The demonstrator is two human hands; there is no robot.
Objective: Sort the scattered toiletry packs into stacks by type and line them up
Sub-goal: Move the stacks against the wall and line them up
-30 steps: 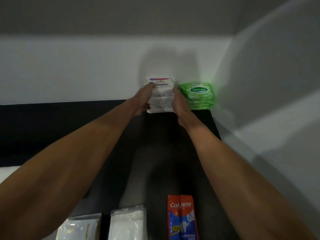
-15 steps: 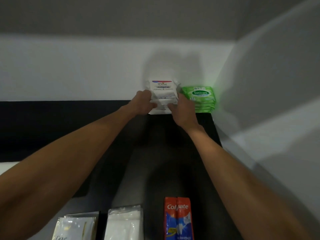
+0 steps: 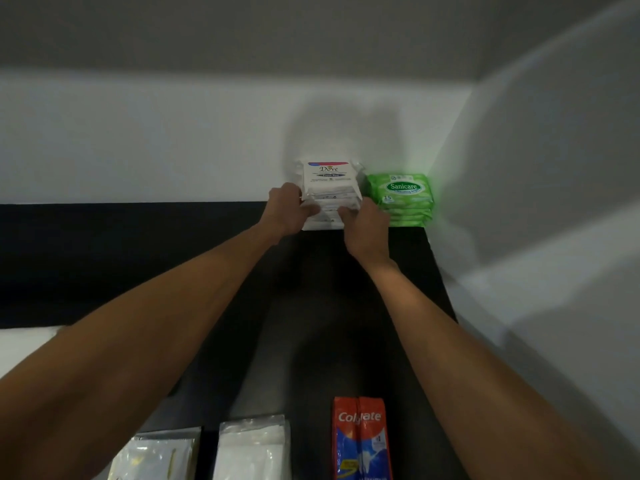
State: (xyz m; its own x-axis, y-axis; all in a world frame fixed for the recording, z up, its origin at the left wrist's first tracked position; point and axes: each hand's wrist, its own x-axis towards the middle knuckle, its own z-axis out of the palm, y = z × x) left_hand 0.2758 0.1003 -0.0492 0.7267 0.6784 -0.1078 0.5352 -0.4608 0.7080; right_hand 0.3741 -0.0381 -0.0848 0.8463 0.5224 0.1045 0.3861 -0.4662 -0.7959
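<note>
dove stack (image 3: 329, 183): white packs piled against the back wall at the far edge of the black table (image 3: 104, 265), just beside the green sanicare stack (image 3: 401, 199) on its right. whether the 2 piles touch, i cannot tell.
left hand (image 3: 287, 209): fingers curled together round the pile's near left corner, thumb across the front of the middle packs.
right hand (image 3: 363, 223): fingers curled onto the near right corner, low down.
step in hand: squaring the pile, by the look of it.
risk, shear: the packs look soft and slick, and the layers sit unevenly. a lopsided squeeze could push the middle ones out and tip the top pack off.
risk, neighbour: the right hand works close to the green pile — a sideways nudge could skew it out of line.
risk, release: the hands grip only the front, so a quick let-go could leave the pile leaning forward.
left over: a colgate pack (image 3: 362, 438) and 2 clear sachets (image 3: 252, 452) lie at the near edge, well apart from both piles — unsorted so far.
</note>
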